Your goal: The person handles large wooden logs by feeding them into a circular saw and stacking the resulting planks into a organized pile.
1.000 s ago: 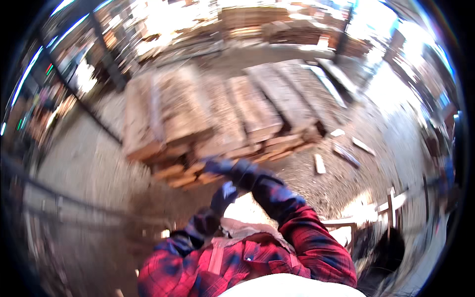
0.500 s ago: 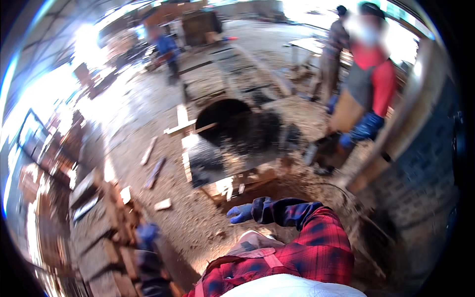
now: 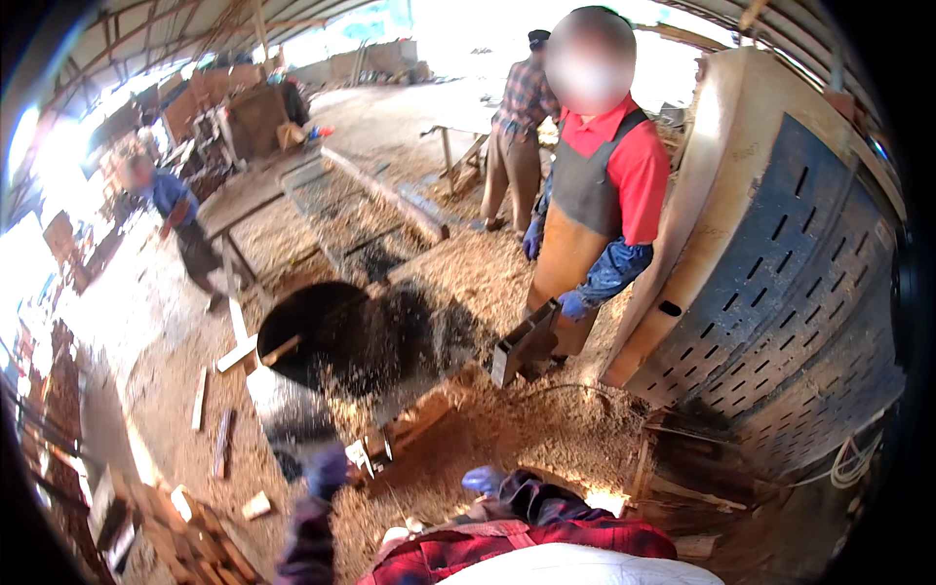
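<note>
Blue-gloved hands [image 3: 485, 480], red-black plaid sleeve [image 3: 546, 531], co-worker's red shirt [image 3: 634, 166], brown apron [image 3: 561, 263]

Blue gloves on each hand [image 3: 485, 479], red-and-black plaid sleeves.

Left hand [image 3: 327, 473]: blue-gloved, blurred, raised low left over the sawdust floor [image 3: 507, 439], holding nothing visible. Right hand [image 3: 485, 480]: blue-gloved, near centre, just above the plaid sleeve, empty. Nearest thing: small pale wood block [image 3: 356, 456] lying between the hands.

Left hand [image 3: 327, 472] gloved, raised, blurred; grip unclear. Right hand [image 3: 483, 480] gloved, drawn in low near chest, seemingly empty. Plaid sleeves.
</note>
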{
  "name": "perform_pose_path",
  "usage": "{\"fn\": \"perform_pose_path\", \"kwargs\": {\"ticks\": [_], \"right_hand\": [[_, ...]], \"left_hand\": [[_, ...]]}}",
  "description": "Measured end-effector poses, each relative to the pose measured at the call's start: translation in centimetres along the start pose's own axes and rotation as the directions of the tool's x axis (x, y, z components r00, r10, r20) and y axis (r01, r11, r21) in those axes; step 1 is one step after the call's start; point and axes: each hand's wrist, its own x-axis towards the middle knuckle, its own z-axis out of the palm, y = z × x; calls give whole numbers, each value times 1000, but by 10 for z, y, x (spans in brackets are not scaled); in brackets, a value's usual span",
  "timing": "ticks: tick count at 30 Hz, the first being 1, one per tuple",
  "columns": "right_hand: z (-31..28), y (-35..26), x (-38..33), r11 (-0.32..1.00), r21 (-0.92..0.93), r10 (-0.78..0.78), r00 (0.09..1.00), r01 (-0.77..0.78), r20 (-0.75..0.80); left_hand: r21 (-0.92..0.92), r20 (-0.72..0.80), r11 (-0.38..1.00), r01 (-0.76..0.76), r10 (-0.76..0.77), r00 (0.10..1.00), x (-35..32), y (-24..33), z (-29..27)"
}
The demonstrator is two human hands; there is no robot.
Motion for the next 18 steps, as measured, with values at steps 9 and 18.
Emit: {"fn": "perform_pose_path", "kwargs": {"ticks": [9, 18], "right_hand": [[32, -38, 126, 927, 115, 371, 916, -357, -150], [73, -39, 167, 939, 57, 343, 938, -340, -55]], "left_hand": [[330, 349, 938, 110, -229, 909, 37, 42, 53], [743, 528, 669, 19, -603, 598, 102, 39, 8]]}}
